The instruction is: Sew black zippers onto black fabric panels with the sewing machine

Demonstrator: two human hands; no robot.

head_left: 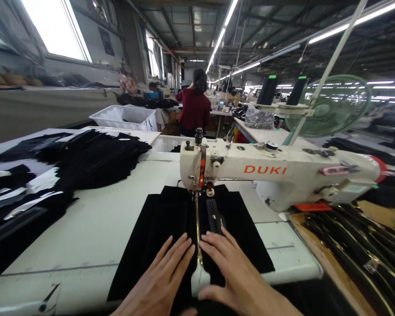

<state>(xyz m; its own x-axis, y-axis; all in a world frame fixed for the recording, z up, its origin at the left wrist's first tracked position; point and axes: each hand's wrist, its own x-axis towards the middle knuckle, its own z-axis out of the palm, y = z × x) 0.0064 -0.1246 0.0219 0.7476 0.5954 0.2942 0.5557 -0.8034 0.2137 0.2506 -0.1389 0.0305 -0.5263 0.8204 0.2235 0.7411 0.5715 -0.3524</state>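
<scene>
Two black velvet-like fabric panels (pixel 151 237) lie on the white sewing table (pixel 95 228), running under the needle of a white DUKI sewing machine (pixel 270 171). A gold zipper strip (pixel 198 224) shows between the panels. My left hand (pixel 164 276) lies flat, fingers stretched, on the left panel. My right hand (pixel 232 267) rests flat on the right panel (pixel 246 237), fingertips beside the zipper. Neither hand grips anything.
A heap of black cut pieces (pixel 85 158) covers the table's left side. Black zippers with gold teeth (pixel 355 245) lie on a board at right. Behind stand a white bin (pixel 125 117), thread cones (pixel 268 90), a green fan (pixel 332 105) and a seated person in red (pixel 194 107).
</scene>
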